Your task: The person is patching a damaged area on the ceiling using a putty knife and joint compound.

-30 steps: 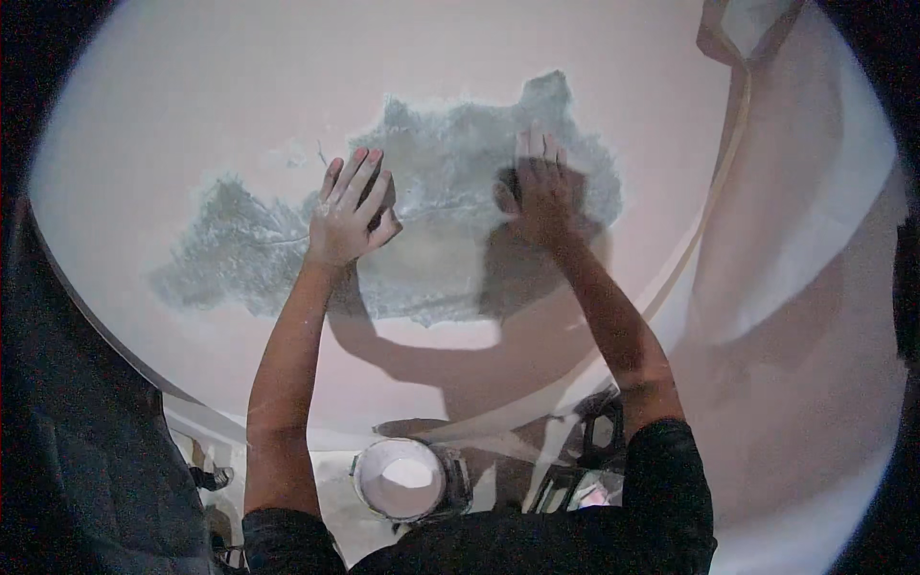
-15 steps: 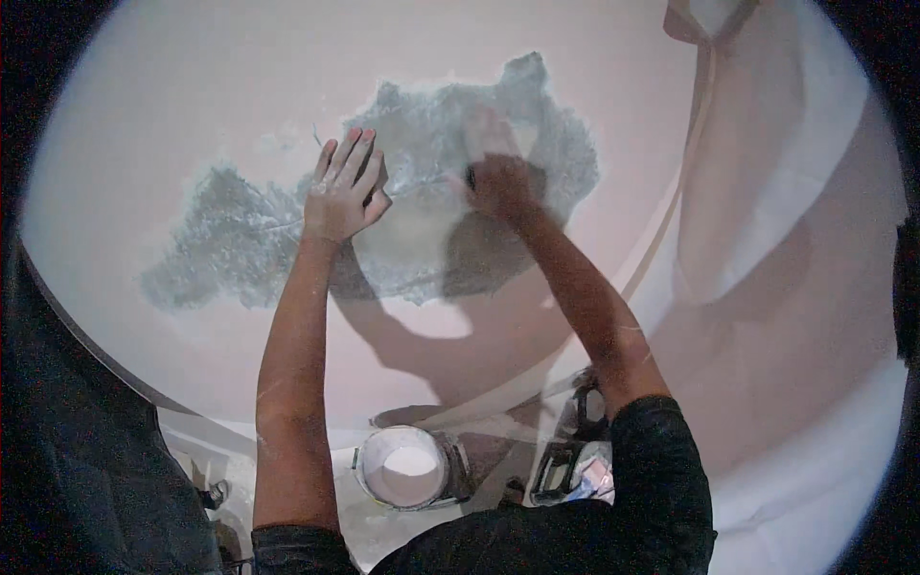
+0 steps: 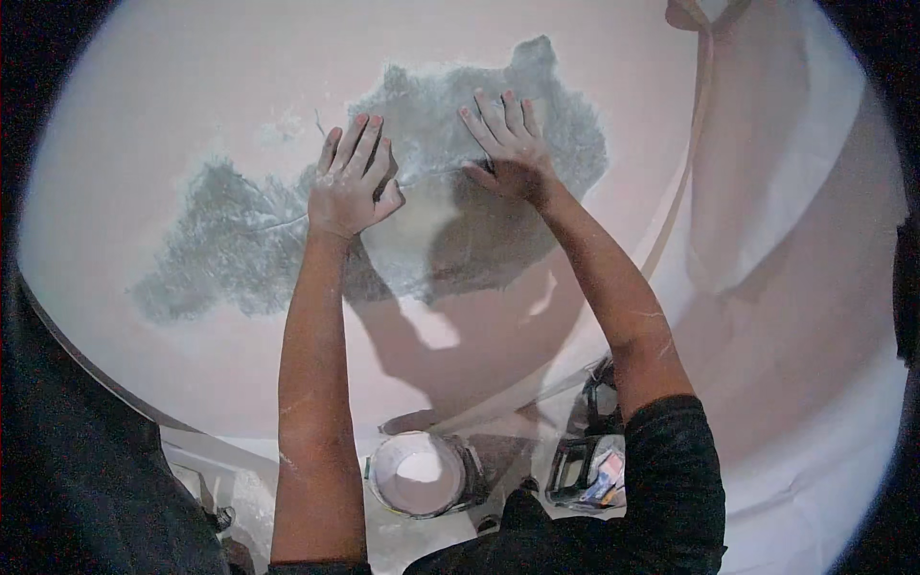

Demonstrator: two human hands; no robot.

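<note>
An irregular grey patch (image 3: 225, 230) spreads across a pale pinkish wall (image 3: 192, 105), with whitish, powdery edges. A thin crack-like line crosses it, and a tan, smoother area lies between my hands. My left hand (image 3: 347, 190) rests flat at the patch's middle, fingers stretched upward and thumb apart, with white dust on its skin. Farther right and slightly higher, my right hand (image 3: 513, 151) lies with spread fingers against the upper part of the patch. Neither hand holds anything. Shadows of my arms fall over the lower patch.
Below, between my arms, stands a round bucket (image 3: 381, 479) with white contents. A black crate-like holder (image 3: 572, 462) with colourful packets sits near my right elbow. Pale sheeting (image 3: 815, 230) hangs along the right; dark fabric (image 3: 77, 450) fills the lower left.
My right hand, blurred before, has shifted slightly right and now shows clearly with fingers spread. My left hand stays in nearly the same place. The view has moved a little.
</note>
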